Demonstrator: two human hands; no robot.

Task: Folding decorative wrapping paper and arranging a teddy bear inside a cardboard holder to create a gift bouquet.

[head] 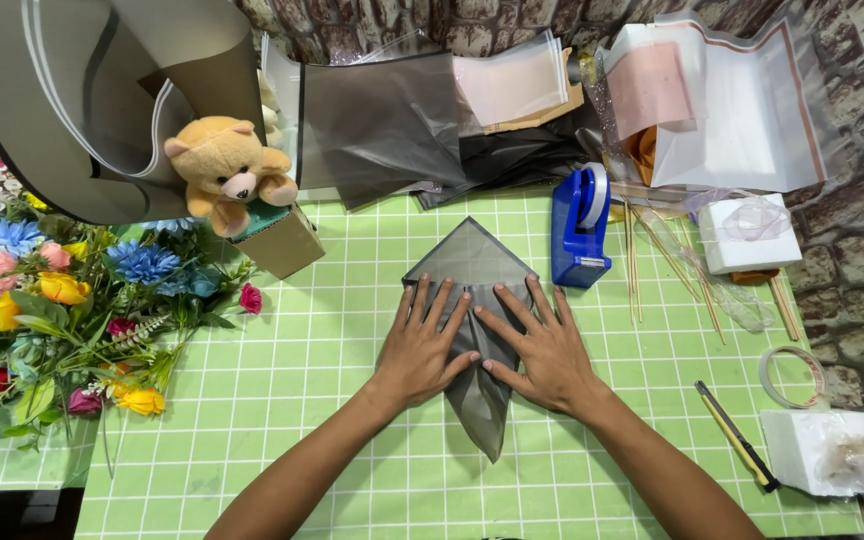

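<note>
My left hand [418, 350] and right hand [542, 352], fingers spread flat, press the grey sheet [472, 270] mid-mat [292, 380], already folded to a kite-like point, likely creasing; flowers [52, 300] and tape dispenser [580, 228] lie untouched, so wrapping remains.

Green gridded table [282, 420] against a dim brick wall [852, 290].

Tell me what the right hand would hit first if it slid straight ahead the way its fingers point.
The right hand points up-left over the folded grey sheet. Past the sheet's edge is bare green grid mat, then probably the dark wrapping sheets at the back.
</note>
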